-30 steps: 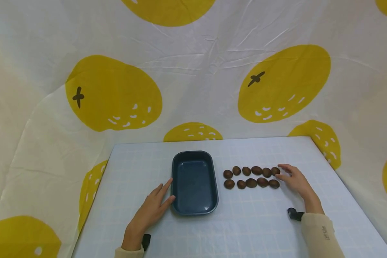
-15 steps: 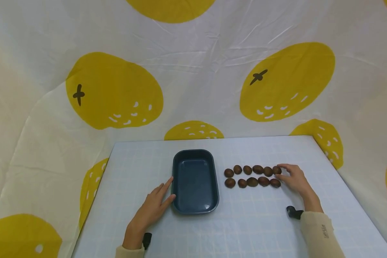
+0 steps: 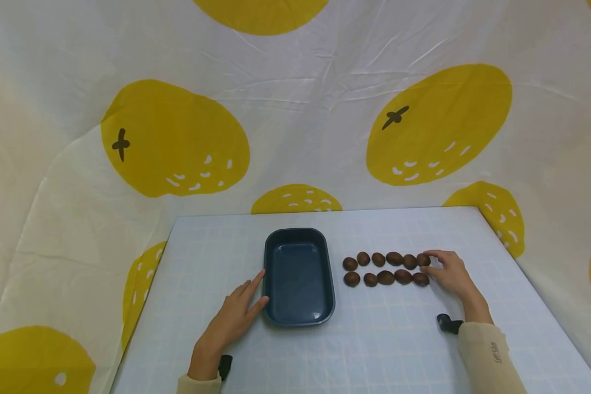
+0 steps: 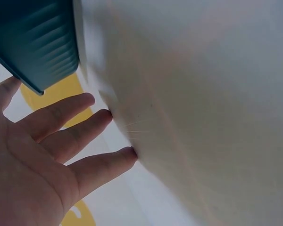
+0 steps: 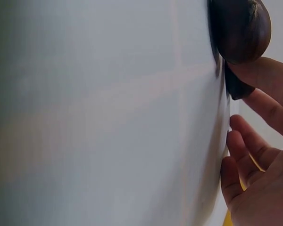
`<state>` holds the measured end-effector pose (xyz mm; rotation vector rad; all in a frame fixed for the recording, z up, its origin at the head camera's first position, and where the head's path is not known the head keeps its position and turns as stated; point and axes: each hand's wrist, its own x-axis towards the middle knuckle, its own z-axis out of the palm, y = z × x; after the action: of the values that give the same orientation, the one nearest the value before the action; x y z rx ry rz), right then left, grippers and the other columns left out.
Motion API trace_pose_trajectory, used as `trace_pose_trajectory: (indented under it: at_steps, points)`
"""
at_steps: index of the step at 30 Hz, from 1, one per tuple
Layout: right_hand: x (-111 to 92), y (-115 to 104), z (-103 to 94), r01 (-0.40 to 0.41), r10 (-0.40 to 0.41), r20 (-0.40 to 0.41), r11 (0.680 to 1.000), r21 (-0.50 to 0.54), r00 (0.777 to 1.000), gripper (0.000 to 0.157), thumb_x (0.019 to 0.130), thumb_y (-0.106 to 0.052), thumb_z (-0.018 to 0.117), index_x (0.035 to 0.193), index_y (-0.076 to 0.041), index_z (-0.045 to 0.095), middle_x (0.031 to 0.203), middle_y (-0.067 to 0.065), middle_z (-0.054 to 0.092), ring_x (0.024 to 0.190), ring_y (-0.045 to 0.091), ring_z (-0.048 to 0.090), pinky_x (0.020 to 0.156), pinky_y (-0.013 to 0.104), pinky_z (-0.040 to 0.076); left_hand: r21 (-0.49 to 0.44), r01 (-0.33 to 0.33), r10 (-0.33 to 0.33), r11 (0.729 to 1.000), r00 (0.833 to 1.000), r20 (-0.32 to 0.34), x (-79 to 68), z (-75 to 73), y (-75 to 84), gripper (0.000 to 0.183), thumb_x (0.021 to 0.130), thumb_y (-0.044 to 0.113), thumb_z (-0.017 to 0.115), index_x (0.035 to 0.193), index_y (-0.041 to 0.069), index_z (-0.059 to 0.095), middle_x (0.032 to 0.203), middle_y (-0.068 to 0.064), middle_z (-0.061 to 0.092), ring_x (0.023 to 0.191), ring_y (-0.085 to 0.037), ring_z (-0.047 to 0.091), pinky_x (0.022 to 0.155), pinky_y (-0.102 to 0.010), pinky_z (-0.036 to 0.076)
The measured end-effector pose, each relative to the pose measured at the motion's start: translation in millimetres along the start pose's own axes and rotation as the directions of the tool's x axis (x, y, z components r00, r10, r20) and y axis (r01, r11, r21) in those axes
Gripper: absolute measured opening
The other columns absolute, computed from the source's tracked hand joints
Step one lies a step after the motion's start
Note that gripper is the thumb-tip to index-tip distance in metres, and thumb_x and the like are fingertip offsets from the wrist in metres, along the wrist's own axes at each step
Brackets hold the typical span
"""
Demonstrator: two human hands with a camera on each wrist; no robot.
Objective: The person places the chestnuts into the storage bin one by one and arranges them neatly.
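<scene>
A dark blue rectangular tray (image 3: 299, 317) lies on the table. My left hand (image 3: 231, 317) is at its left side with fingers spread, the index fingertip and thumb right at the tray wall; the left wrist view shows the other fingertips low by the tablecloth. Right of the tray, brown chestnuts (image 3: 394, 259) lie in two rows. My right hand (image 3: 453, 273) reaches in from the right, its thumb and index finger pinching the end chestnut (image 3: 423, 260) of the back row. A nearer chestnut (image 5: 243, 30) looms large in the right wrist view, above the thumb.
The table (image 3: 374, 350) wears a pale checked cloth. Behind it hangs a white curtain (image 3: 305, 131) printed with yellow fruit. Black wrist cameras (image 3: 449, 324) stick out near both sleeves.
The head view has shifted slightly. My right thumb and index finger have come in a little closer around the end chestnut. The left hand, tray and chestnuts stay where they were.
</scene>
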<state>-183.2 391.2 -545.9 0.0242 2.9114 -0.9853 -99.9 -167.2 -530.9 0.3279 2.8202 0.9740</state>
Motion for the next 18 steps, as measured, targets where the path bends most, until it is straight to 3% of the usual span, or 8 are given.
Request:
trace_pose_trajectory:
  at_steps: [7,18]
  points:
    - [-3.2,-2.2,0.1,-0.019,0.019,0.006,1.000,0.016,1.000,0.050,0.094,-0.020,0.071,0.134,0.006,0.055,0.135,0.033,0.048,0.127,0.054,0.035,0.100,0.071,0.029,0.004,-0.002,0.002,1.000,1.000,0.002,-1.5,0.6,-0.8,0.067,0.100,0.063,0.042,0.160,0.039,0.022,0.154,-0.014,0.041,0.141,-0.040,0.036,0.106,-0.069,0.027]
    - [-6.7,-5.9,-8.9,-0.087,0.085,0.040,0.995,0.044,0.996,0.065,0.098,-0.038,0.065,0.142,0.006,0.046,0.143,0.034,0.041,0.129,0.055,0.038,0.101,0.070,0.031,-0.005,0.001,-0.001,1.000,1.000,0.001,-1.1,1.2,-0.8,0.067,0.100,0.063,0.042,0.159,0.040,0.022,0.155,-0.013,0.039,0.142,-0.040,0.034,0.106,-0.072,0.022]
